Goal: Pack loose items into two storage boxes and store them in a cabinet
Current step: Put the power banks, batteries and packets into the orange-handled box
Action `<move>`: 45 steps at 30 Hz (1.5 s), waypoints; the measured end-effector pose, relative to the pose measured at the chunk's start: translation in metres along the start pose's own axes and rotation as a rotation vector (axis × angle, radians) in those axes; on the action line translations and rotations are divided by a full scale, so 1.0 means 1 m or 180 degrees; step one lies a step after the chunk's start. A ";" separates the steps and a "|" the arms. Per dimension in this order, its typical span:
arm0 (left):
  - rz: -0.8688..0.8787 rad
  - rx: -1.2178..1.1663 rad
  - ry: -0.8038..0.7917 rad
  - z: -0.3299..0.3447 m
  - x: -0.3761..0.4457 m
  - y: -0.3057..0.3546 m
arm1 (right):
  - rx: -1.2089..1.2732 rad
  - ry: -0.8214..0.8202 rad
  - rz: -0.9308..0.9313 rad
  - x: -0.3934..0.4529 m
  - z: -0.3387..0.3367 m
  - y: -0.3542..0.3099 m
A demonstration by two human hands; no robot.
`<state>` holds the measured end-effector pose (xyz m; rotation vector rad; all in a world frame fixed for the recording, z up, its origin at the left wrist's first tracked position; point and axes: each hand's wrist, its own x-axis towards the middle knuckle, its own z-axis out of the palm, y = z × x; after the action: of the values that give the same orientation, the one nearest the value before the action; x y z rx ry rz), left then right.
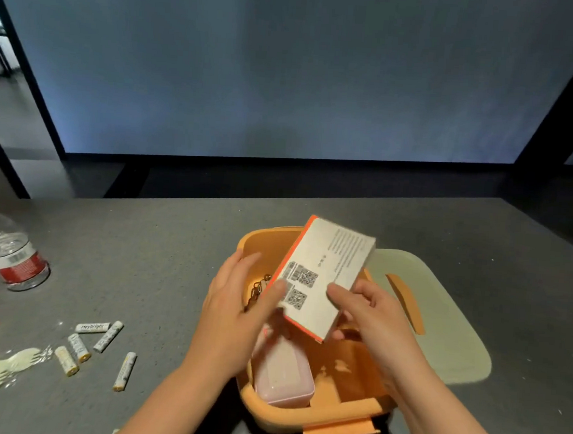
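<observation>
The flat white cardboard carton with orange edges (321, 277) is tilted over the open orange plastic storage box (349, 421) on the grey bench (174, 243), and I judge it could jam across the rim or crush the small pink lidded case (284, 376) and chain already inside if pushed down at this angle. The right hand (370, 314) grips its near end with curled fingers, while the left hand (235, 301), fingers fairly straight, steadies its left edge with the thumb; five loose white batteries (99, 346) lie well apart to the left.

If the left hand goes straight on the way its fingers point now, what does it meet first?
Most likely the far wall of the orange storage box. The left hand points up and away over the box, its thumb on the carton. Depth is unclear.
</observation>
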<state>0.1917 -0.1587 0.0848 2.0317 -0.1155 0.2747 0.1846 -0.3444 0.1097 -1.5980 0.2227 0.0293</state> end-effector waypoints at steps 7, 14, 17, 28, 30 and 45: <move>-0.0594 -0.0093 -0.0181 0.012 -0.018 -0.034 | -0.2810 0.0816 -0.1368 0.035 0.001 0.001; -0.0734 -0.0085 -0.0328 0.014 -0.025 -0.031 | -0.4336 0.0453 -0.2465 0.073 0.012 0.026; -0.0742 -0.0062 -0.0336 0.013 -0.025 -0.030 | -0.4767 0.0262 -0.2600 0.091 0.015 0.031; -0.0733 -0.0141 -0.0327 0.015 -0.024 -0.036 | -0.5277 -0.0219 -0.2686 0.109 0.015 0.033; -0.0757 -0.0157 -0.0348 0.015 -0.024 -0.035 | -0.5279 -0.0148 -0.2911 0.107 0.012 0.028; -0.0800 -0.0162 -0.0313 0.015 -0.025 -0.032 | -0.5453 -0.0446 -0.3203 0.094 -0.004 0.026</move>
<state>0.1758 -0.1577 0.0442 1.9847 0.0715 0.0138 0.2725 -0.3609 0.0691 -3.1869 -1.0261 -0.5897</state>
